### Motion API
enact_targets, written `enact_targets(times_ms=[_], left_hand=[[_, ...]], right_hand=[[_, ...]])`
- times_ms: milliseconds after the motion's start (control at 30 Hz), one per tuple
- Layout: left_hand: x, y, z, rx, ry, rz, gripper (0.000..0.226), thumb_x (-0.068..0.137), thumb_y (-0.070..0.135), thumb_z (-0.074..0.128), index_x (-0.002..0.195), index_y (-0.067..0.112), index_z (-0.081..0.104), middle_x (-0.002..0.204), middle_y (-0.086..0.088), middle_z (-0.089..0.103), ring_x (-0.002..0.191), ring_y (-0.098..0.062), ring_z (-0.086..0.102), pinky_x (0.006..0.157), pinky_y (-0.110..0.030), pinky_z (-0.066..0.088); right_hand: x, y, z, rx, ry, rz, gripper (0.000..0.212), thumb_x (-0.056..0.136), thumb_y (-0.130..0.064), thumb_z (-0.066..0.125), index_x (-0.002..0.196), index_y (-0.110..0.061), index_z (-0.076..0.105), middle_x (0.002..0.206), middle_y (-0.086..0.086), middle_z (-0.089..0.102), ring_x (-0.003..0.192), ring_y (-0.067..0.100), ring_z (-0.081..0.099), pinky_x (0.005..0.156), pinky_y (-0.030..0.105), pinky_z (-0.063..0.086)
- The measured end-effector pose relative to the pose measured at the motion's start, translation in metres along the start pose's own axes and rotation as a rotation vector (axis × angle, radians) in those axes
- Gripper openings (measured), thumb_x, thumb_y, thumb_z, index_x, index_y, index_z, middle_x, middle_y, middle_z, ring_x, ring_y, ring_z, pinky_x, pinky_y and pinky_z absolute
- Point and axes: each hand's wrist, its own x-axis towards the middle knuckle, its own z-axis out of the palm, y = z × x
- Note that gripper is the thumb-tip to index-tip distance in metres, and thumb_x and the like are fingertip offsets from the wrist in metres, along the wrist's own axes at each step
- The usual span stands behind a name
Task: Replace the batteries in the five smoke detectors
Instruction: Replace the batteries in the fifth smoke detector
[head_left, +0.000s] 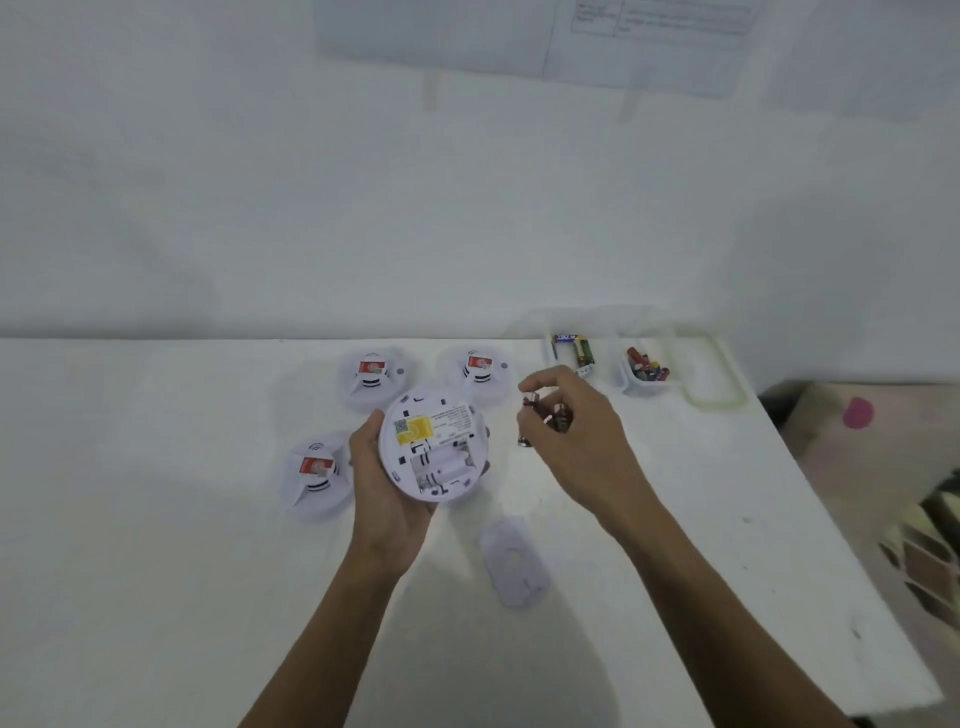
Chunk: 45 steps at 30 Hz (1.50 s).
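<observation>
The left hand is holding a round white plastic smoke detector just above the white tabletop, its grip curling round the detector's left and lower edge. The detector is facing back-up, showing a yellow label and an open battery bay with bare white channels.

The right hand is hovering just right of it, apart from the detector. Its grip is pinching dark red cylindrical batteries with silver ends. One is hanging nearly upright from the fingertips and another is sitting tucked among the curled fingers. How many it is holding in all, I cannot tell.

Three more white smoke detectors, each bearing a red tag, are lying on the tabletop: two behind the held one and one beside the left hand. A white oval plastic cover is lying flat between the forearms.

At the back right, two small clear plastic containers are standing side by side. The left container is holding green and blue batteries and the right container is holding red ones. A clear lid with a green seal is lying just right of them.
</observation>
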Motion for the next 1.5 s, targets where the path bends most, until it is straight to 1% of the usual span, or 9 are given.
enact_targets(times_ms=[167, 333, 600, 767, 900, 1033, 1200, 1367, 1500], left_hand=[[0.02, -0.01, 0.015, -0.042, -0.052, -0.097, 0.056, 0.095, 0.046, 0.027, 0.108, 0.017, 0.072, 0.123, -0.019, 0.063, 0.116, -0.042, 0.055, 0.09, -0.057, 0.048], [0.042, -0.022, 0.033, -0.018, -0.104, -0.169, 0.062, 0.093, 0.05, 0.027, 0.134, 0.011, 0.053, 0.135, -0.021, 0.054, 0.125, -0.045, 0.048, 0.085, -0.051, 0.053], [0.065, -0.055, 0.068, 0.011, -0.103, -0.206, 0.065, 0.094, 0.051, 0.028, 0.141, 0.009, 0.042, 0.138, -0.023, 0.05, 0.125, -0.045, 0.048, 0.082, -0.049, 0.053], [0.069, -0.079, 0.091, -0.038, -0.031, -0.222, 0.074, 0.077, 0.054, 0.052, 0.137, 0.011, 0.048, 0.136, -0.022, 0.053, 0.125, -0.045, 0.048, 0.081, -0.051, 0.053], [0.068, -0.096, 0.099, -0.09, 0.026, -0.189, 0.054, 0.088, 0.05, 0.037, 0.12, 0.016, 0.064, 0.128, -0.019, 0.061, 0.117, -0.043, 0.055, 0.079, -0.052, 0.055], [0.066, -0.106, 0.106, -0.081, 0.058, -0.134, 0.054, 0.094, 0.048, 0.029, 0.116, 0.017, 0.068, 0.127, -0.019, 0.062, 0.116, -0.042, 0.057, 0.081, -0.053, 0.055], [0.062, -0.118, 0.113, -0.055, 0.056, -0.128, 0.057, 0.095, 0.048, 0.026, 0.126, 0.013, 0.058, 0.126, -0.02, 0.061, 0.112, -0.042, 0.06, 0.083, -0.052, 0.055], [0.06, -0.122, 0.112, -0.037, 0.026, -0.105, 0.078, 0.072, 0.053, 0.057, 0.136, 0.009, 0.049, 0.127, -0.021, 0.06, 0.11, -0.041, 0.061, 0.076, -0.051, 0.056], [0.06, -0.124, 0.109, -0.005, -0.004, -0.062, 0.081, 0.058, 0.058, 0.074, 0.126, 0.015, 0.062, 0.13, -0.02, 0.059, 0.116, -0.042, 0.057, 0.084, -0.054, 0.053]], right_hand=[[0.041, 0.019, -0.045, -0.081, 0.05, 0.058, 0.016, 0.088, -0.012, 0.058, 0.099, -0.024, 0.06, 0.079, -0.003, 0.062, 0.067, 0.013, 0.061, 0.057, 0.033, 0.052], [0.087, 0.047, -0.087, -0.151, 0.083, 0.131, 0.016, 0.087, -0.009, 0.056, 0.099, -0.017, 0.061, 0.073, 0.004, 0.06, 0.061, 0.016, 0.056, 0.056, 0.035, 0.055], [0.16, 0.118, -0.134, -0.264, 0.066, 0.232, 0.016, 0.086, -0.012, 0.063, 0.102, -0.012, 0.06, 0.079, 0.003, 0.054, 0.062, 0.019, 0.054, 0.054, 0.031, 0.054], [0.192, 0.152, -0.14, -0.43, -0.037, 0.215, 0.009, 0.087, -0.015, 0.058, 0.096, -0.014, 0.057, 0.092, 0.008, 0.06, 0.063, 0.025, 0.058, 0.056, 0.033, 0.055], [0.204, 0.17, -0.139, -0.625, -0.131, 0.113, 0.005, 0.089, -0.017, 0.055, 0.094, -0.014, 0.056, 0.098, 0.01, 0.062, 0.071, 0.024, 0.056, 0.059, 0.03, 0.046], [0.209, 0.183, -0.138, -0.761, -0.19, 0.085, 0.012, 0.086, -0.01, 0.054, 0.095, -0.015, 0.059, 0.101, 0.009, 0.06, 0.083, 0.028, 0.058, 0.065, 0.027, 0.039], [0.206, 0.196, -0.143, -0.804, -0.168, 0.023, 0.014, 0.088, -0.006, 0.049, 0.098, -0.009, 0.058, 0.103, 0.014, 0.048, 0.088, 0.035, 0.057, 0.069, 0.032, 0.042], [0.212, 0.192, -0.156, -0.725, -0.145, -0.017, 0.026, 0.09, -0.006, 0.05, 0.113, -0.008, 0.061, 0.109, 0.015, 0.054, 0.088, 0.03, 0.057, 0.072, 0.029, 0.043], [0.216, 0.187, -0.167, -0.636, -0.106, -0.087, 0.024, 0.088, -0.007, 0.052, 0.108, -0.008, 0.065, 0.098, 0.01, 0.062, 0.081, 0.021, 0.054, 0.072, 0.024, 0.041]])
